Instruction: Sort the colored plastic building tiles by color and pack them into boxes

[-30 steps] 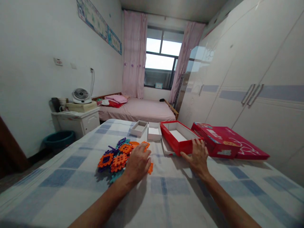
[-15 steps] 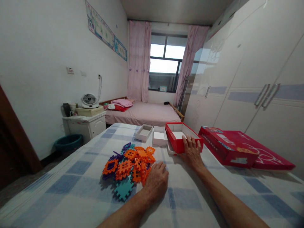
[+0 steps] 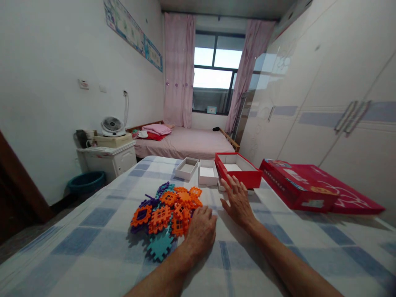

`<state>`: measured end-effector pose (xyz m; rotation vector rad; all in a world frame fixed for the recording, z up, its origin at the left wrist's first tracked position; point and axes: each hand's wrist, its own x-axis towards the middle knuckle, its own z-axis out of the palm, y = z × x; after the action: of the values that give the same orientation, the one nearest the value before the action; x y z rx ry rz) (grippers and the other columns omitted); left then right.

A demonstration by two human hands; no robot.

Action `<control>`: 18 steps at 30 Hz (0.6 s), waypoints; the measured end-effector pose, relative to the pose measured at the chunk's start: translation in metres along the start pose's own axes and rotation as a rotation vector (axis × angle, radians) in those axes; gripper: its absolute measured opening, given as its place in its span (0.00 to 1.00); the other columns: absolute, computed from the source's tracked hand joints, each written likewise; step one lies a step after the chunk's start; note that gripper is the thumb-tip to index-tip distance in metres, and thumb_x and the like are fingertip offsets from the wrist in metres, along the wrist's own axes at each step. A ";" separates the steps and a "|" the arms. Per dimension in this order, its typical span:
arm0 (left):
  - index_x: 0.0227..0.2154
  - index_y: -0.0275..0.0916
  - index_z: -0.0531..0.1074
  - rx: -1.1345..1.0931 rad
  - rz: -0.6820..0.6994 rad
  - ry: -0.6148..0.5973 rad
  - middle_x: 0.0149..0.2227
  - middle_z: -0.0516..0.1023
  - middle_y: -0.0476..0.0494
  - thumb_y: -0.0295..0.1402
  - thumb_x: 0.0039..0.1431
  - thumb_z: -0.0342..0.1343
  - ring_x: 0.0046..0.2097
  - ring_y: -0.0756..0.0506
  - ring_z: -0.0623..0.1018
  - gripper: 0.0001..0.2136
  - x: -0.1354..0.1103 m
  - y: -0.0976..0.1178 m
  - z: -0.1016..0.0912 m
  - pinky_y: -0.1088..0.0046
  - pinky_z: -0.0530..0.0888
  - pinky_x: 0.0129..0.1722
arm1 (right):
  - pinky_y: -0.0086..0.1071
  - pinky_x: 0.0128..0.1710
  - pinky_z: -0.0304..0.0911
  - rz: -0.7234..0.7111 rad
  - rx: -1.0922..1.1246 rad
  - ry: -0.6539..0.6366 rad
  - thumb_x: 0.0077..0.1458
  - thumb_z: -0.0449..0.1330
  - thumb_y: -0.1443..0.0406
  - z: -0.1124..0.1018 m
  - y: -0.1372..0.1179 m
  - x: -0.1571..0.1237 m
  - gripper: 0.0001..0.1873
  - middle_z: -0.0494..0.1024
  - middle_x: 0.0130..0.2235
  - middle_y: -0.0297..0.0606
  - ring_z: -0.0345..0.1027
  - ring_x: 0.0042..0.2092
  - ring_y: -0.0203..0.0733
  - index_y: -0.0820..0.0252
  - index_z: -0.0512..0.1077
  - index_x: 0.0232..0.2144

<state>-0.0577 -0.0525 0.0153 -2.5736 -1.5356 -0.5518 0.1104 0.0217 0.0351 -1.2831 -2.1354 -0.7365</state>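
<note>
- Since half a second ago the right hand (image 3: 237, 201) has come off the near wall of the red box (image 3: 238, 168) and drawn back toward the pile; the left hand has hardly shifted.
- Head view: the left hand (image 3: 201, 229) lies on the checked cloth (image 3: 102, 243), its curled fingers touching the near right edge of the pile of plastic tiles (image 3: 167, 212). It seems to grip nothing, though the fingertips are hidden.
- The right hand hovers flat, fingers spread wide and empty, just short of the red box.
- The pile sits left of centre, near both hands, with two small white trays (image 3: 198, 170) beyond it.
- My guess: this is the gathering step, and next both hands need to close round the tiles from either side.
</note>
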 end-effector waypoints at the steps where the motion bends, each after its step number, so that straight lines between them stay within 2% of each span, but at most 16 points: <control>1: 0.37 0.35 0.73 0.017 -0.029 -0.029 0.44 0.73 0.39 0.26 0.57 0.49 0.49 0.41 0.70 0.09 0.000 -0.001 -0.003 0.60 0.64 0.53 | 0.46 0.62 0.40 0.037 -0.005 -0.002 0.56 0.52 0.62 -0.005 0.007 -0.003 0.31 0.50 0.65 0.44 0.39 0.66 0.48 0.58 0.53 0.62; 4: 0.36 0.35 0.73 0.052 -0.081 -0.101 0.42 0.74 0.40 0.26 0.58 0.48 0.48 0.41 0.70 0.09 0.002 -0.004 -0.010 0.58 0.62 0.55 | 0.46 0.60 0.45 0.220 -0.075 0.003 0.56 0.52 0.61 -0.019 0.053 -0.015 0.32 0.52 0.64 0.49 0.42 0.65 0.49 0.63 0.52 0.61; 8: 0.36 0.36 0.73 0.088 -0.082 -0.106 0.41 0.75 0.40 0.25 0.58 0.48 0.47 0.41 0.71 0.09 0.002 -0.004 -0.013 0.58 0.61 0.55 | 0.52 0.53 0.52 0.569 -0.249 0.003 0.55 0.51 0.58 -0.039 0.136 -0.043 0.33 0.55 0.62 0.56 0.49 0.61 0.57 0.68 0.54 0.60; 10: 0.36 0.36 0.73 0.103 -0.073 -0.095 0.41 0.75 0.40 0.23 0.57 0.48 0.47 0.41 0.71 0.09 0.001 -0.002 -0.013 0.58 0.62 0.54 | 0.52 0.50 0.55 0.680 -0.312 -0.018 0.55 0.51 0.57 -0.047 0.170 -0.058 0.31 0.58 0.60 0.58 0.51 0.59 0.59 0.70 0.57 0.57; 12: 0.36 0.35 0.73 0.111 -0.058 -0.068 0.42 0.75 0.39 0.22 0.57 0.48 0.47 0.41 0.71 0.09 0.001 0.000 -0.012 0.57 0.62 0.54 | 0.50 0.49 0.56 0.664 -0.334 -0.076 0.56 0.50 0.59 -0.054 0.193 -0.070 0.26 0.63 0.57 0.56 0.53 0.58 0.58 0.69 0.63 0.53; 14: 0.35 0.35 0.73 0.114 -0.042 -0.032 0.42 0.75 0.39 0.22 0.57 0.48 0.48 0.40 0.71 0.09 0.000 0.001 -0.010 0.57 0.62 0.54 | 0.45 0.47 0.56 0.573 -0.332 -0.140 0.56 0.50 0.62 -0.060 0.206 -0.076 0.20 0.67 0.52 0.52 0.56 0.55 0.53 0.67 0.67 0.48; 18: 0.37 0.34 0.74 0.121 -0.016 0.030 0.45 0.75 0.38 0.21 0.58 0.47 0.51 0.40 0.70 0.11 -0.001 0.001 -0.007 0.57 0.62 0.56 | 0.39 0.44 0.55 0.433 -0.350 -0.198 0.56 0.51 0.64 -0.066 0.213 -0.067 0.16 0.70 0.45 0.48 0.61 0.47 0.48 0.63 0.69 0.46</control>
<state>-0.0588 -0.0557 0.0214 -2.4549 -1.5319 -0.4810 0.3400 0.0200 0.0733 -1.9959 -1.8183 -0.8429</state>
